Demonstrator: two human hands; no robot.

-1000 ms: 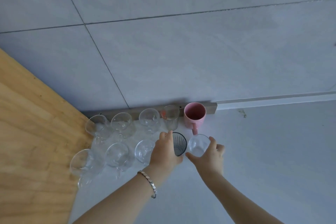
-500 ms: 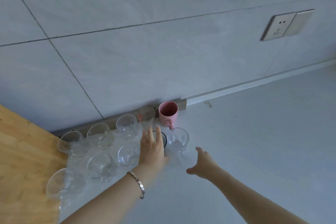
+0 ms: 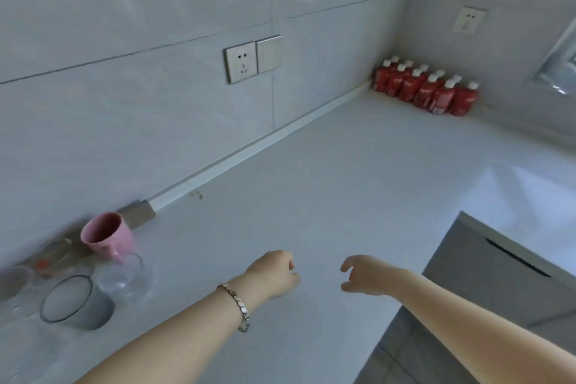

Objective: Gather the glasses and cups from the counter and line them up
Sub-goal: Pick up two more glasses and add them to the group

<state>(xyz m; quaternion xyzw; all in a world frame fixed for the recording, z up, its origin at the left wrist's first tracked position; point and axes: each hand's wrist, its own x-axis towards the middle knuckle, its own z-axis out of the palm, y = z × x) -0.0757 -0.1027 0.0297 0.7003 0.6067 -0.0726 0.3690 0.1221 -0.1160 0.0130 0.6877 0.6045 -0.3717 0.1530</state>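
Glassware stands grouped at the far left of the view, close to the wall. A pink cup [image 3: 107, 235] is upright at the back beside the wall trim, with a clear glass [image 3: 124, 274] just in front of it. A dark grey glass [image 3: 74, 302] is to the left of the clear one, and a glass with a red mark [image 3: 50, 259] is behind the grey one. Anything farther left is too blurred to identify. Note that these pieces sit close together in what look like two ranks parallel to the wall. This appears to be the line-up the task requires, and it keeps them away from the front edge of the desk [image 3: 311, 181]. Your left hand [image 3: 274, 273], with a bracelet [image 3: 237, 305] on the wrist, is over bare desk to the right of the group, well apart from the clear glass. Its fingers are loosely curled and it holds nothing. Your right hand [image 3: 364, 274] is just beside it, fingers and thumb loosely curled and parted, also empty. On this evidence, both hands are free to collect the next piece. A row of red pouches [image 3: 427, 90] stands in the far corner against the wall. These are not drinkware, so leave them in place. A wall socket [image 3: 241, 62] sits above the desk, and a grey cabinet front [image 3: 498, 274] lies beyond your right forearm.
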